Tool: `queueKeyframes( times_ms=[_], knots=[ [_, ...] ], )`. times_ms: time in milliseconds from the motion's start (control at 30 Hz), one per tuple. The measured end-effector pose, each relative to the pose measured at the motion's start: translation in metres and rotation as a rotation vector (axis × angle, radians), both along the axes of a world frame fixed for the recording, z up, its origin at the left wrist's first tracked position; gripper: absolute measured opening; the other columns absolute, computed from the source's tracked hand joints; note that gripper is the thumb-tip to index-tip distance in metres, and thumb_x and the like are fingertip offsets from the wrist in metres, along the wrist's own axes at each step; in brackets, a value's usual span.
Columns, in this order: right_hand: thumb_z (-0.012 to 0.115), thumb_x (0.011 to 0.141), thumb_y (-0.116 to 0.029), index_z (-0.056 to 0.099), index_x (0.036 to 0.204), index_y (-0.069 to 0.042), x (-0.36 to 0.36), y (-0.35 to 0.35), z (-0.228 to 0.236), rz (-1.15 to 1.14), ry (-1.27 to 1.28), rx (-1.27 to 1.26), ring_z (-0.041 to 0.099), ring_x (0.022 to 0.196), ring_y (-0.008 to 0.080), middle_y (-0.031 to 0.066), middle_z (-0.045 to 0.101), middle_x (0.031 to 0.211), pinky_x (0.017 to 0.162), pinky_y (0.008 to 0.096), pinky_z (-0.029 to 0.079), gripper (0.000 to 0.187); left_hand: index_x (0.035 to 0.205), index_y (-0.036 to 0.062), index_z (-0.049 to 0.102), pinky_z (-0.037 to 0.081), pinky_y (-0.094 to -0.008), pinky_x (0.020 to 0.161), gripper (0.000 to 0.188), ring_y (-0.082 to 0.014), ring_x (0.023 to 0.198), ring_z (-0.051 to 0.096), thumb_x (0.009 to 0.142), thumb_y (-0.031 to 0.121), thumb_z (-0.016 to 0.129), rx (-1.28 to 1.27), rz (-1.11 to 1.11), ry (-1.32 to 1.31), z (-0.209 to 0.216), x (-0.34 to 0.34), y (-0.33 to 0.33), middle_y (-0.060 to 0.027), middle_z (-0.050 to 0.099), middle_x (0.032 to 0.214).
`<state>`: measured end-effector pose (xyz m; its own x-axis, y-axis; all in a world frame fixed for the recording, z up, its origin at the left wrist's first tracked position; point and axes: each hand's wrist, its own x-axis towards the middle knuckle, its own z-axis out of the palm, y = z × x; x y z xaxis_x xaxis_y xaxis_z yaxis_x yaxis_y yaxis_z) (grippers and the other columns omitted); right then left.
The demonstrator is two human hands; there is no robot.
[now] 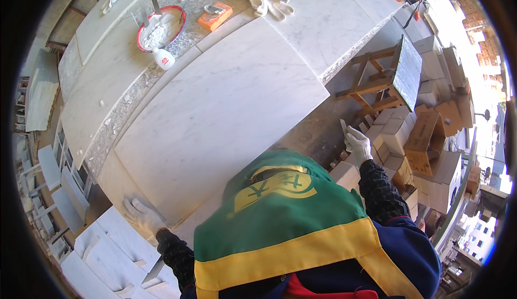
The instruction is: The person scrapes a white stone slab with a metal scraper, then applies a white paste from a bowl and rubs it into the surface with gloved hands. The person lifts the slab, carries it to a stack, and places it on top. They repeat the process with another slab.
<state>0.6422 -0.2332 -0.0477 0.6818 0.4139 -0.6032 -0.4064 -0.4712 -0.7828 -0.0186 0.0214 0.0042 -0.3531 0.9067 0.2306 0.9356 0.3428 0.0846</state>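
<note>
A large white marble slab (226, 105) with faint grey veins lies on the work surface before me. My left hand (142, 215), in a white glove, rests at its near left edge with the fingers stretched out and nothing in them. Off the slab's right side, my right hand (358, 143), also gloved, is closed around a small scraper; its thin metal blade (343, 127) points up from the fingers. The scraper's handle is hidden in the glove. A red-rimmed bowl of white paste (161, 27) stands beyond the slab, with flat metal blades sticking up at its rim.
Beside the bowl are a white plastic bottle (163, 59), an orange block (214, 16) and a pair of gloves (265, 1). A wooden stool (401, 73) and stacked cardboard boxes (425, 143) stand at the right. More white slabs (107, 250) lie at the lower left.
</note>
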Motion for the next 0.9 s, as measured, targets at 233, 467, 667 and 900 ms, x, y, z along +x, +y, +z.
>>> queueKeyframes(
  times_ms=[233, 467, 667, 900],
  knots=[
    [0.067, 0.102, -0.016, 0.071, 0.13, -0.005, -0.016, -0.005, 0.001, 0.061, 0.017, -0.081, 0.05, 0.066, 0.0078, -0.0005, 0.059, 0.085, 0.058, 0.0247, 0.04, 0.03, 0.148, 0.0077, 0.054, 0.033, -0.0544, 0.119, 0.055, -0.0437, 0.14, 0.044, 0.111, 0.046, 0.039, 0.049, -0.053, 0.026, 0.01, 0.01, 0.003, -0.0189, 0.05, 0.154],
    [0.066, 0.101, -0.014, 0.072, 0.128, -0.005, -0.023, -0.017, -0.01, 0.036, 0.051, -0.078, 0.05, 0.062, 0.0067, -0.0006, 0.062, 0.083, 0.053, 0.022, 0.038, 0.029, 0.148, 0.0108, 0.054, 0.033, -0.0603, 0.118, 0.045, -0.0494, 0.142, 0.04, 0.108, 0.031, 0.052, 0.099, -0.484, 0.111, 0.056, 0.122, 0.023, -0.0229, 0.051, 0.152],
    [0.067, 0.101, -0.014, 0.071, 0.133, -0.005, -0.056, -0.028, -0.006, -0.035, -0.03, -0.076, 0.053, 0.067, 0.008, -0.0001, 0.063, 0.086, 0.059, 0.0238, 0.044, 0.034, 0.139, 0.0148, 0.066, 0.028, -0.0637, 0.123, 0.047, -0.0452, 0.146, 0.04, 0.097, 0.036, 0.068, -0.019, -1.239, -0.163, 0.044, 0.257, 0.026, -0.0158, 0.052, 0.155],
    [0.066, 0.102, -0.015, 0.071, 0.132, -0.002, -0.119, -0.085, -0.007, -0.079, -0.129, -0.191, 0.056, 0.071, 0.0076, -0.0006, 0.064, 0.087, 0.062, 0.0239, 0.046, 0.033, 0.15, 0.0132, 0.055, 0.023, -0.0591, 0.127, 0.063, -0.0427, 0.152, 0.032, 0.095, 0.04, 0.071, -0.05, -1.515, -0.223, 0.02, 0.364, 0.026, -0.0149, 0.045, 0.161]
  ],
)
